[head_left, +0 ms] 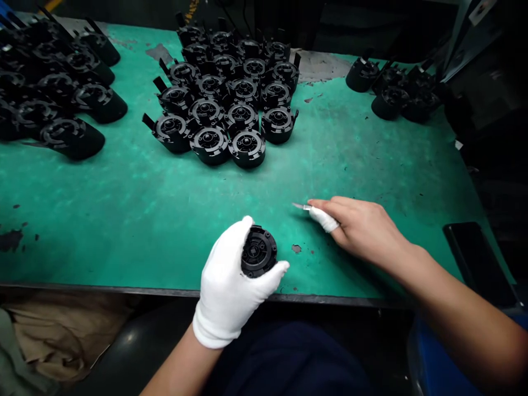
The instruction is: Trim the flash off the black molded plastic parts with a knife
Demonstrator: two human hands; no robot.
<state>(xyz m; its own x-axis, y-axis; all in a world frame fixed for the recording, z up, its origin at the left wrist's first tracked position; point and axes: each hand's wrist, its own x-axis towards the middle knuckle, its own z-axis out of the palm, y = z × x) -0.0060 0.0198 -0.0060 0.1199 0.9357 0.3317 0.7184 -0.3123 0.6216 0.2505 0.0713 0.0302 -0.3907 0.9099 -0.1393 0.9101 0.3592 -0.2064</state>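
My left hand (231, 275), in a white glove, is wrapped round a round black plastic part (259, 252) near the table's front edge. The part's face, with rings and small holes, is turned up towards me. To its right, my bare right hand (363, 225) grips a small knife (302, 207), its thin blade pointing left, apart from the part. White wrapping (324, 219) covers the right thumb. The knife's handle is hidden in the fingers.
Several similar black housings (246, 144) stand grouped at the back middle of the green table (165, 220). More black housings (74, 136) crowd the left, and a smaller group (390, 102) stands at the back right. A dark phone (478, 264) lies by the right edge.
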